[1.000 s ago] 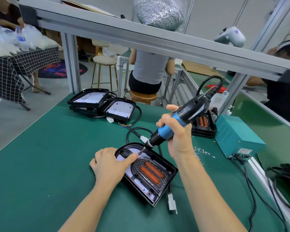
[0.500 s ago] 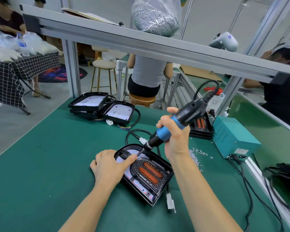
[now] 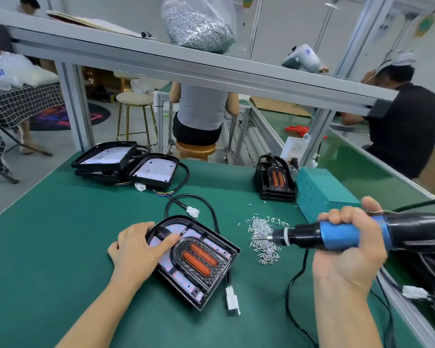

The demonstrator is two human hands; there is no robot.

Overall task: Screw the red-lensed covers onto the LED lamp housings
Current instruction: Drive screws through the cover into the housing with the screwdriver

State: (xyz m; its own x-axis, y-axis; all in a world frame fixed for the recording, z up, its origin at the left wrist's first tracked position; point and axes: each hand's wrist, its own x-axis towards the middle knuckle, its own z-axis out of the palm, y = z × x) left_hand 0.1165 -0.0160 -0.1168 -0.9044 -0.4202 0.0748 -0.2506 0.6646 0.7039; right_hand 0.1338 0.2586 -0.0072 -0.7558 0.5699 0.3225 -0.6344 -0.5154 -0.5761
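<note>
Pressing with straight fingers, the left hand (image 3: 138,249) holds the housing (image 3: 194,262) flat at lower centre of the frame; the cover (image 3: 196,259) with two red lenses sits inside it, long axis running from upper left to lower right. Right of it lies a heap of screws (image 3: 261,237) on the mat (image 3: 60,234). Further right, the right hand (image 3: 349,249) is wrapped round the screwdriver (image 3: 337,236), which lies level with its tip pointing left at the heap. Probably a screw is picked next; the housing is left of the tip.
</note>
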